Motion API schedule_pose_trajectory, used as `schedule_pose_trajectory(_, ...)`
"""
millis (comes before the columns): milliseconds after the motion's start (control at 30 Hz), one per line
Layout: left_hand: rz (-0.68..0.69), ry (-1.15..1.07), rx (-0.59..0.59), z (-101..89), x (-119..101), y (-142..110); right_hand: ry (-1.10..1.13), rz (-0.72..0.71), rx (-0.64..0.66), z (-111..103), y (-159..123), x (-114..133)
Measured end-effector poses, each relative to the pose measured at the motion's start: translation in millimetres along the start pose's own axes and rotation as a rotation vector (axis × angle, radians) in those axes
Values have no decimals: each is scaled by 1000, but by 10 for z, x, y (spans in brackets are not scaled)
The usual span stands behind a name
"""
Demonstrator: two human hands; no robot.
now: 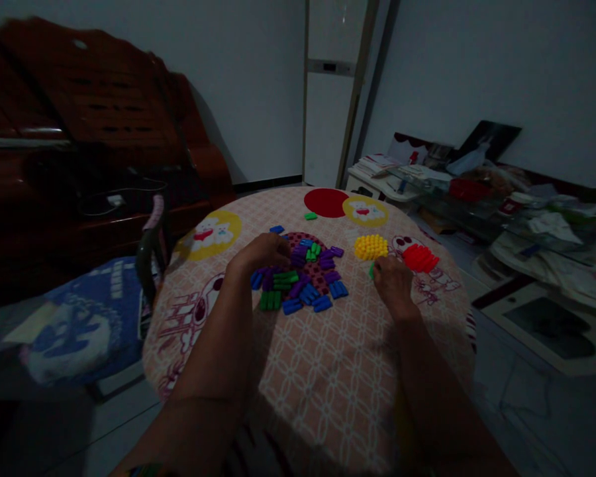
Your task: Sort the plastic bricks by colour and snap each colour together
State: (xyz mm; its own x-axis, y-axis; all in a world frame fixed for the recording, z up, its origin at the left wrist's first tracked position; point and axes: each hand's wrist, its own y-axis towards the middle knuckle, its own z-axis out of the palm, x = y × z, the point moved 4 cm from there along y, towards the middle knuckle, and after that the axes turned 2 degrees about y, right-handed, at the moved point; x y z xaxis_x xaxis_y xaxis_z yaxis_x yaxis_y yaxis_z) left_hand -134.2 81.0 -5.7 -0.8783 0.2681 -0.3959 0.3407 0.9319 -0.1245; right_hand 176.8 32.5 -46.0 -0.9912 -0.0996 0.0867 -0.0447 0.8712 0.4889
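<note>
A loose pile of small ribbed plastic pieces lies mid-table: purple pieces [298, 257], blue pieces [322, 303] and green pieces [271, 301]. Over the pile's left side is my left hand [264, 253], its fingers curled down together; whatever they hold is hidden. To the right, my right hand [395, 281] is closed on a green plastic piece [371, 270], which shows at the fingertips. Just beyond that hand sits a tight group of yellow pieces [371, 247]. A group of red pieces [420, 258] lies to its right.
The round table has a patterned cloth [322, 358]. One green piece [310, 216] lies apart near the far side. A chair with a blue cover [94, 318] stands left, a wooden bench [104, 119] behind it. A cluttered glass-topped cabinet [477, 199] is at right.
</note>
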Motion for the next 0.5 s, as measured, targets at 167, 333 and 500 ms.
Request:
schedule_pose_trajectory(167,17,138,195,200,-66,94,46,31,-102,-80,-16,-33)
schedule_pose_trajectory(333,24,112,144,257,-87,140,239,93,-331,-175,-24,-114)
schedule_pose_trajectory(500,80,-117,-61,120,-83,108,444,-34,-268,-163,-47,166)
